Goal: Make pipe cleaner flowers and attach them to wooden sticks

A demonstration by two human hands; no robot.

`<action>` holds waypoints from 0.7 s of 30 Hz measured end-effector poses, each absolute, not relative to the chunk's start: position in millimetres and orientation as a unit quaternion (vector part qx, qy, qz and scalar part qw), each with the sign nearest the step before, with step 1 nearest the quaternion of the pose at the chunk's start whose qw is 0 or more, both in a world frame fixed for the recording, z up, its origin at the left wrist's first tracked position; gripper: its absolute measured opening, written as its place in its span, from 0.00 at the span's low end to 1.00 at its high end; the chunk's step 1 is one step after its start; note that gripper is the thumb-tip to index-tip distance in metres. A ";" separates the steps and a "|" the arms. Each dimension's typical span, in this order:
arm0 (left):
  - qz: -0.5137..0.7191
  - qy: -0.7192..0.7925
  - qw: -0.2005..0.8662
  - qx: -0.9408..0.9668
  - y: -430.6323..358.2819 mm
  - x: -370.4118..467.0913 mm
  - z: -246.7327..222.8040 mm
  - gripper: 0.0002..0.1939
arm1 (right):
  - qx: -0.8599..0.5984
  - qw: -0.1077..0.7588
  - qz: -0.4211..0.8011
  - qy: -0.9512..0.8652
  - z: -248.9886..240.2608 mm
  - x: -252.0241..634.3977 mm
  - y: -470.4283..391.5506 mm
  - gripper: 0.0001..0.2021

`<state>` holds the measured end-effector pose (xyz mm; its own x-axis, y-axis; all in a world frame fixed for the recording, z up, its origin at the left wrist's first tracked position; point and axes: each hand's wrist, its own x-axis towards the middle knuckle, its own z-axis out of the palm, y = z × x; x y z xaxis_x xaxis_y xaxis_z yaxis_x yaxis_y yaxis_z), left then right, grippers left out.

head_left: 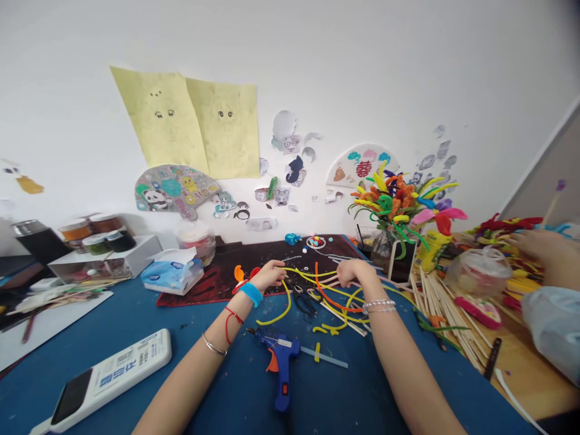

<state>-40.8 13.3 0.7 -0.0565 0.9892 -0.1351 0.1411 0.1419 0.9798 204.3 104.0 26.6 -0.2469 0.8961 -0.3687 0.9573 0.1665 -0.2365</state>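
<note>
My left hand (269, 275) is closed on a yellow pipe cleaner (312, 273), which stretches across toward my right hand (351, 272). The right fingers are curled at the far end of this strand, seemingly pinching it. Beneath and between the hands lie more yellow pipe cleaners (286, 311) and an orange one (330, 300). Black-handled scissors (304, 302) rest among them. Closer to me is a blue glue gun (283, 362) with a clear glue stick (330, 357) in its back. Orange and red fuzzy pieces (238, 274) sit beside my left wrist.
At left are a tissue pack (172, 272) and a white handheld device (113, 377). To the right stand a vase of pipe-cleaner flowers (403, 208), a phone (401, 260) and wooden sticks (446, 314). Another person's hand (544, 249) reaches in at far right.
</note>
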 end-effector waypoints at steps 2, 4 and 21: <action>0.442 0.585 0.472 0.489 13.4 -40.1 0.5 0.16 | 0.607 0.074 -0.194 0.767 30.3 207.3 105.7 0.07; 0.450 0.588 0.452 0.497 13.2 -37.7 0.2 0.16 | 0.603 0.064 -0.168 0.777 34.1 209.0 106.7 0.06; 0.454 0.582 0.382 0.557 13.0 -33.3 -1.4 0.23 | 0.522 -0.133 -0.015 0.843 77.8 210.8 78.2 0.10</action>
<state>-33.3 13.0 -1.4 -0.0887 0.9942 0.0614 0.3013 -0.0319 0.9530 210.8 78.2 77.8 -0.4205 0.8830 0.2088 0.8748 0.4556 -0.1651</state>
